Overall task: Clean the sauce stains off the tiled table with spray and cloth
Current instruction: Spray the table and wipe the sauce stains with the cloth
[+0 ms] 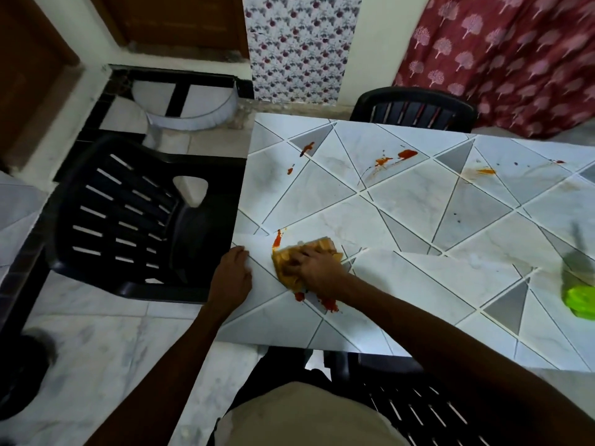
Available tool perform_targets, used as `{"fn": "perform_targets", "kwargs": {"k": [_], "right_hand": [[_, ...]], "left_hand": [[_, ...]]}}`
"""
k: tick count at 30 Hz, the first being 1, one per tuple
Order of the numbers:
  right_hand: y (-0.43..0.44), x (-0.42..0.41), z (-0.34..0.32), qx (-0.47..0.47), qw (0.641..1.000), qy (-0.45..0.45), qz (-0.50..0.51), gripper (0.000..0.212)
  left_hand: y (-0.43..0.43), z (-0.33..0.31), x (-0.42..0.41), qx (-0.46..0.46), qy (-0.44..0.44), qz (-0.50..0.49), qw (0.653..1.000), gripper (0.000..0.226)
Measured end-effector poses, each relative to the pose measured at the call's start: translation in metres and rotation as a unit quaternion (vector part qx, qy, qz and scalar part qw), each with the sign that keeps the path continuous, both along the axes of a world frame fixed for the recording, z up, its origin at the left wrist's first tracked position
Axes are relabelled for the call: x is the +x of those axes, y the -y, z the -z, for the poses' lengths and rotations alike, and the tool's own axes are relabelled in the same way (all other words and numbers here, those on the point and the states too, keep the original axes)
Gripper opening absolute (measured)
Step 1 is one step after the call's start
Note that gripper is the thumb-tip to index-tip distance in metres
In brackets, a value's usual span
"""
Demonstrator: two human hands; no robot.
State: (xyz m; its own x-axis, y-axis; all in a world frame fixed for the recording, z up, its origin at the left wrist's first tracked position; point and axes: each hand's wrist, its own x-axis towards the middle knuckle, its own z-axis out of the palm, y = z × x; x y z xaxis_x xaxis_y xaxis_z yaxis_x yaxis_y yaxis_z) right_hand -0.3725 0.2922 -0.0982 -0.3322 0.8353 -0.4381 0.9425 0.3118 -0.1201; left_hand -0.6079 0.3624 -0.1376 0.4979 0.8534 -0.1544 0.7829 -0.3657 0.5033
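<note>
The yellow cloth (317, 245) lies under my right hand (310, 268). My fingers (289, 268) are spread over it and press it flat against the tiled table (418, 284) near its corner. They seem to lie on top rather than bunch it, though blur makes this hard to be sure of. A red streak (277, 238) sits just past my fingertips, touching the cloth's edge, and a thicker red blot (329, 304) shows behind my wrist.

My left hand (231, 278) rests just beside it on the table's edge, fingers relaxed on the tile and holding nothing. Well beyond my fingertips, across the table, lie more marks: a red splash (407, 153), a small dab (307, 149) and an orange smear (485, 171). The green spray bottle (581, 300) stands far off to my right, out of reach of either hand. A black chair (135, 214) stands past my left hand.

I judge the job barely begun: every stain I can see still needs wiping.
</note>
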Motion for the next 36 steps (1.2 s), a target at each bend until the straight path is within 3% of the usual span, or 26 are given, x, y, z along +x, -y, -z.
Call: {"fn": "perform_targets", "kwargs": {"k": [6,10,15,17,21,26,33,36], "right_hand": [[0.028,0.027,0.0,0.016,0.999,-0.013,0.024,0.054],[0.031,0.041,-0.004,-0.008,0.994,-0.046,0.099,0.046],[0.016,0.048,-0.024,0.04,0.938,-0.187,0.287,0.057],[0.008,0.045,-0.026,0.055,0.927,-0.194,0.316,0.054],[0.002,0.033,-0.01,-0.013,0.954,-0.1,0.283,0.055],[0.018,0.026,-0.002,-0.047,0.968,-0.062,0.24,0.061],[0.051,0.021,0.0,-0.068,0.965,-0.06,0.248,0.061],[0.064,0.023,0.025,-0.064,0.955,-0.091,0.276,0.073]], "left_hand": [[-0.003,-0.003,0.004,-0.004,-0.022,0.002,1.0,0.048],[-0.008,-0.002,0.003,-0.016,-0.035,0.013,0.999,0.049],[-0.007,-0.002,0.005,-0.014,-0.044,0.01,0.999,0.051],[-0.006,-0.001,0.006,-0.009,-0.041,0.008,0.999,0.05],[0.001,-0.003,0.013,-0.002,-0.025,0.003,1.0,0.045],[0.013,0.0,0.022,0.005,-0.021,0.02,1.0,0.045],[0.017,0.006,0.023,0.005,-0.034,0.016,0.999,0.047],[0.019,0.01,0.021,0.01,-0.042,0.023,0.999,0.05]]}}
